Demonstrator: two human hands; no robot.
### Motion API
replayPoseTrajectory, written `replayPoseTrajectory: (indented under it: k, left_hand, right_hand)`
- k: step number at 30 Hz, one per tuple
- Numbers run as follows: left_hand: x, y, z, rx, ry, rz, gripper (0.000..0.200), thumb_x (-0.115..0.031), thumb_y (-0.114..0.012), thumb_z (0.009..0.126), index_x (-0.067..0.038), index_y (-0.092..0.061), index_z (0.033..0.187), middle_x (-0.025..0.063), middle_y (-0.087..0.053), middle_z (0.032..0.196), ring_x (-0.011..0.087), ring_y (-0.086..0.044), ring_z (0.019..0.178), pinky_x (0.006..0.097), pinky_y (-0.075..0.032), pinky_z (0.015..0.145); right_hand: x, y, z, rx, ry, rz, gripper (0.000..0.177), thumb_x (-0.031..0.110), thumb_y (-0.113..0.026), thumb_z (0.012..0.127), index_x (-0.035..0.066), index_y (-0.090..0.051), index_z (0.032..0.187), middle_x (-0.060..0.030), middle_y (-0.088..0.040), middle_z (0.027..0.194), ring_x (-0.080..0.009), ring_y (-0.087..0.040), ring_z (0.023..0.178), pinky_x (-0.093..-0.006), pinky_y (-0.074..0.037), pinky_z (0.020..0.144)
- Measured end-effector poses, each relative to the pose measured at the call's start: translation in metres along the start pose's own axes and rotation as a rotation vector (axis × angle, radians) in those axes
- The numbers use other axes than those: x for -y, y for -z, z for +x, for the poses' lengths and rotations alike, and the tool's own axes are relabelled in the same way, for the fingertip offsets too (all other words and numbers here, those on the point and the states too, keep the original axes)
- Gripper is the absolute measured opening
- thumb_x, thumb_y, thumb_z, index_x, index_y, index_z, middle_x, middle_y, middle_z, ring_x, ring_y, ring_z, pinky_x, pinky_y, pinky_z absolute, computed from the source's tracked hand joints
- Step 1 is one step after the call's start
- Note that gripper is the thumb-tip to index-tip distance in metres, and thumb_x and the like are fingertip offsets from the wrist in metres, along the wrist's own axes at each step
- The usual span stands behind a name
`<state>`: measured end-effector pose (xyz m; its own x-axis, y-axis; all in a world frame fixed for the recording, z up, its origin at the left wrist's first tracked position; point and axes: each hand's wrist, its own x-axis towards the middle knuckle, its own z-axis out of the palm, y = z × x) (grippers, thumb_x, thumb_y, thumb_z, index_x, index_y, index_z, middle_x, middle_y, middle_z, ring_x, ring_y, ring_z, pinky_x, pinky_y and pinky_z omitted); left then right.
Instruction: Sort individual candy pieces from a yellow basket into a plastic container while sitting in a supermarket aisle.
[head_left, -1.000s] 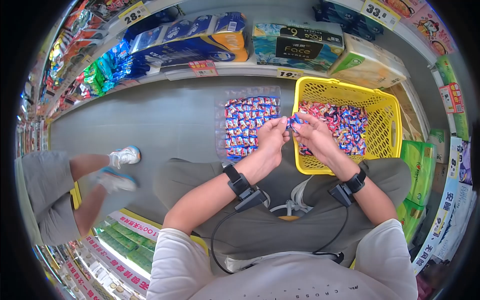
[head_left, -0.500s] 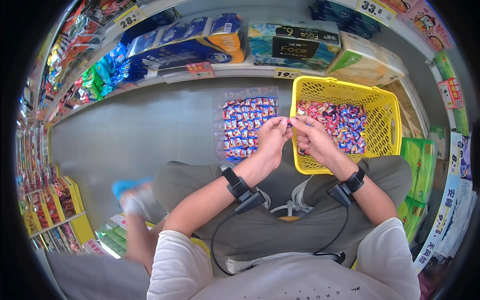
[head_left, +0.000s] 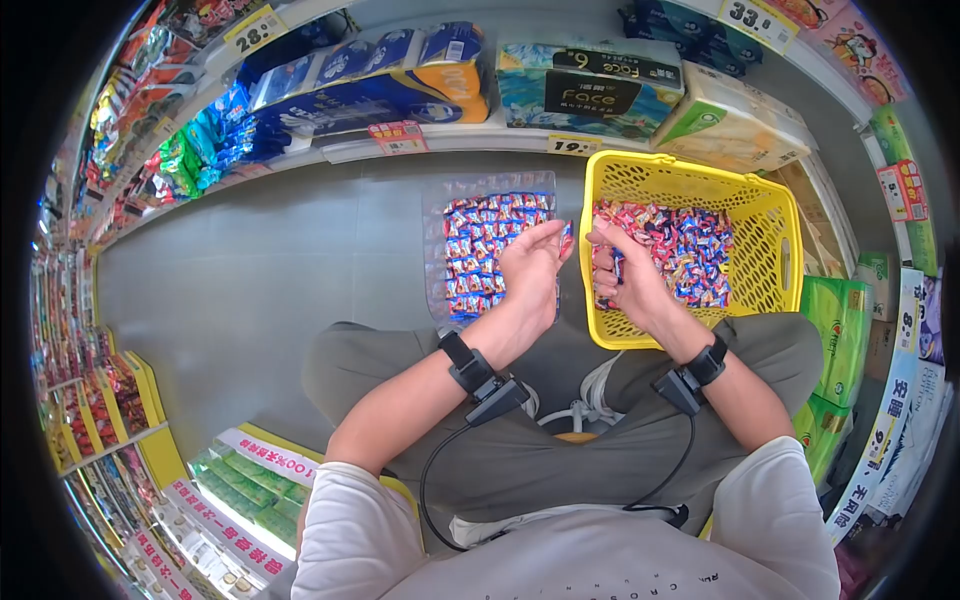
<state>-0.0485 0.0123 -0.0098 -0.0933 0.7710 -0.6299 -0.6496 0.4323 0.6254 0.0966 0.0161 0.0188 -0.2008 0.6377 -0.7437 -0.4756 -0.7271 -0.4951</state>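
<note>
My left hand [head_left: 530,268] is beside the right edge of a clear plastic tray [head_left: 434,215], pinching a small wrapped candy [head_left: 567,241] with red and blue on it at its fingertips. In the tray, wrapped candies [head_left: 478,248] lie in rows. My right hand [head_left: 636,280] is over the near left part of a yellow plastic basket [head_left: 765,300], its fingers curled. A bit of blue wrapper [head_left: 617,266] shows at those fingers, apparently a candy in the grip. Loose red and blue candies [head_left: 705,250] cover much of the basket's bottom.
Tissue packs [head_left: 590,90] line the shelf [head_left: 480,143] ahead. Green packs [head_left: 835,325] stand close on the right, and snack shelves [head_left: 100,400] run along the left. The grey floor [head_left: 250,260] stretches left of the tray. My crossed legs [head_left: 740,375] are below the basket.
My hands were together at the fingertips and have moved apart, the left one now with a candy showing. A passing person's leg and blue shoe at lower left have gone from view.
</note>
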Motion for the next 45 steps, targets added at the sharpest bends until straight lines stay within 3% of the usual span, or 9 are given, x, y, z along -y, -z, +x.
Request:
replayPoseTrajectory:
  k: [5,9,12,14,20,29,34,43,45]
  left_hand:
    - [0.010,0.003,-0.003,0.046,-0.070,0.301,0.021,0.008,-0.050,0.095,0.007,-0.060,0.114,0.0134,-0.064,0.110,0.0176,-0.063,0.097,0.0283,-0.053,0.085]
    - [0.019,0.010,-0.004,0.028,-0.057,0.312,0.019,0.001,-0.053,0.097,0.004,-0.059,0.115,0.0114,-0.063,0.110,0.0180,-0.061,0.101,0.0310,-0.053,0.088]
    - [0.022,0.010,-0.004,-0.109,0.085,0.022,0.017,-0.007,-0.056,0.098,0.002,-0.060,0.112,0.0089,-0.064,0.107,0.0176,-0.062,0.097,0.0304,-0.053,0.087]
    - [0.017,0.010,-0.009,0.037,0.272,-0.029,0.019,-0.011,-0.058,0.098,0.000,-0.059,0.113,0.0085,-0.064,0.104,0.0162,-0.063,0.092,0.0287,-0.053,0.083]
    - [0.024,0.014,-0.005,0.010,0.116,0.042,0.012,-0.006,-0.059,0.096,-0.002,-0.058,0.108,0.0072,-0.063,0.099,0.0134,-0.063,0.085,0.0270,-0.054,0.078]
    - [0.023,0.012,-0.014,0.025,0.207,0.030,0.009,-0.006,-0.057,0.097,-0.002,-0.058,0.104,0.0064,-0.064,0.097,0.0137,-0.063,0.086,0.0267,-0.053,0.077]
    - [0.032,0.019,-0.016,-0.017,0.111,0.005,0.014,-0.013,-0.060,0.097,-0.003,-0.059,0.106,0.0050,-0.064,0.095,0.0125,-0.063,0.082,0.0261,-0.052,0.075]
    - [0.051,0.028,-0.023,0.010,0.097,0.169,0.016,-0.016,-0.061,0.098,-0.003,-0.060,0.106,0.0024,-0.062,0.091,0.0103,-0.059,0.077,0.0243,-0.050,0.069]
    - [0.056,0.032,-0.021,-0.110,0.052,0.140,0.012,-0.014,-0.059,0.098,-0.003,-0.059,0.102,0.0019,-0.061,0.088,0.0102,-0.057,0.073,0.0244,-0.048,0.065]
  right_hand:
    - [-0.006,0.010,0.009,0.042,0.079,-0.261,0.022,0.026,-0.070,0.090,0.006,-0.061,0.095,0.0090,-0.042,0.064,-0.0014,-0.034,0.048,-0.0203,-0.023,0.044]
    - [-0.008,0.019,0.012,0.007,0.120,-0.417,0.014,0.018,-0.068,0.090,0.006,-0.062,0.095,0.0091,-0.044,0.063,-0.0007,-0.033,0.047,-0.0204,-0.022,0.043]
    - [-0.016,0.025,0.018,0.009,0.193,-0.288,0.011,0.015,-0.067,0.090,0.006,-0.061,0.094,0.0087,-0.045,0.064,-0.0009,-0.033,0.046,-0.0202,-0.023,0.043]
    - [-0.018,0.022,0.016,0.002,0.195,-0.252,0.010,0.014,-0.066,0.090,0.006,-0.061,0.094,0.0086,-0.045,0.064,-0.0010,-0.033,0.046,-0.0204,-0.024,0.043]
    - [-0.012,0.016,0.011,0.016,0.117,-0.212,0.012,0.016,-0.069,0.090,0.009,-0.059,0.088,0.0095,-0.043,0.063,-0.0007,-0.031,0.045,-0.0204,-0.023,0.041]
    - [-0.017,0.012,0.009,-0.034,0.134,-0.322,0.016,0.022,-0.069,0.092,0.010,-0.061,0.087,0.0098,-0.043,0.059,0.0002,-0.029,0.043,-0.0215,-0.017,0.040]
    - [-0.008,0.008,0.011,-0.084,0.171,-0.749,0.026,0.028,-0.069,0.091,0.002,-0.067,0.095,0.0027,-0.054,0.065,-0.0047,-0.044,0.051,-0.0229,-0.031,0.044]
    - [-0.026,0.022,0.031,-0.030,0.349,-0.847,0.036,0.033,-0.072,0.089,-0.001,-0.069,0.101,-0.0036,-0.064,0.083,-0.0064,-0.053,0.061,-0.0236,-0.039,0.050]
    - [-0.023,0.012,0.023,-0.083,0.345,-0.822,0.035,0.032,-0.070,0.090,0.000,-0.067,0.103,-0.0020,-0.062,0.081,-0.0057,-0.051,0.058,-0.0236,-0.037,0.048]
